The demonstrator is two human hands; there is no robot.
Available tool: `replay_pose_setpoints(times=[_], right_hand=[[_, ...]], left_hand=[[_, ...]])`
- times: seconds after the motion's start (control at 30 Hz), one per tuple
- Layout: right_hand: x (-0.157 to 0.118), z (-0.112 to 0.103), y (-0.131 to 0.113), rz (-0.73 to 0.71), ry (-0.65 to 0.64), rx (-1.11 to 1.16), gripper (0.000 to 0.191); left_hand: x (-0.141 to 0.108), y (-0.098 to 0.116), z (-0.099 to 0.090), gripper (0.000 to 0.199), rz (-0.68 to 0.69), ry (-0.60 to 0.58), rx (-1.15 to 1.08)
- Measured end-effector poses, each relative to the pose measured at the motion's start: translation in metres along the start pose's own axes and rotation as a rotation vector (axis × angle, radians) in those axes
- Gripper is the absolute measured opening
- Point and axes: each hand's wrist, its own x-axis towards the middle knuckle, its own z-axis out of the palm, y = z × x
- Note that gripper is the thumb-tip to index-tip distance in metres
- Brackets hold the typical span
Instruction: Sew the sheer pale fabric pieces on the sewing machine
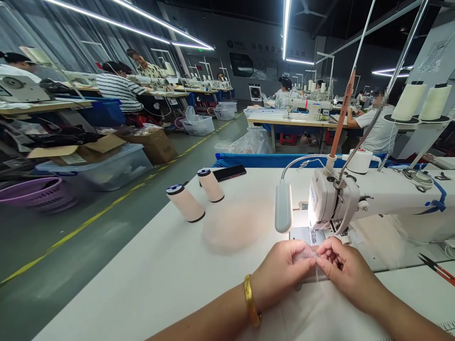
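Note:
My left hand [280, 270], with a gold bangle [250, 298] at the wrist, is closed in a pinch on thin sheer white fabric [316, 308]. Close beside it, my right hand [346, 272] pinches the same fabric, and the fingertips of both hands nearly meet. They are just in front of the presser foot and needle of a white sewing machine [334, 199], whose light shines on the spot. From the fingers the fabric hangs toward me, pale and hard to separate from the tabletop. Its edge between my fingertips is too small to make out.
Left of the machine lie a pale sheer piece [234, 229], two peach thread cones [185, 204] and a black phone [229, 173]. A grey lamp [283, 208] stands near the needle. Red-handled thread snips [441, 271] lie at right. Other people work at machines beyond.

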Motion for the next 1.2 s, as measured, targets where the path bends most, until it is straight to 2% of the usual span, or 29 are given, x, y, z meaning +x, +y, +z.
replay_pose_setpoints(times=[0.33,0.5,0.77,1.03,1.2], right_hand=[[-0.0010,0.0017,0.0034,-0.107,0.031,-0.129,0.018],[-0.0014,0.0024,0.0034,-0.142,0.061,-0.152,0.019],[-0.0023,0.0018,0.0017,-0.094,0.050,-0.079,0.017],[-0.0027,0.0016,0.0011,-0.252,0.126,-0.261,0.021],[-0.0042,0.0032,0.0043,-0.310,0.166,-0.303,0.019]], left_hand=[[-0.0012,-0.0036,0.0062,0.029,0.109,0.047,0.135],[-0.0003,-0.0041,0.0068,0.035,0.117,0.058,0.138],[-0.0011,-0.0058,0.0066,0.034,0.126,0.057,0.095],[-0.0012,-0.0048,0.0075,0.032,0.109,0.078,0.109],[-0.0028,0.0023,0.0065,0.014,0.097,0.032,0.030]])
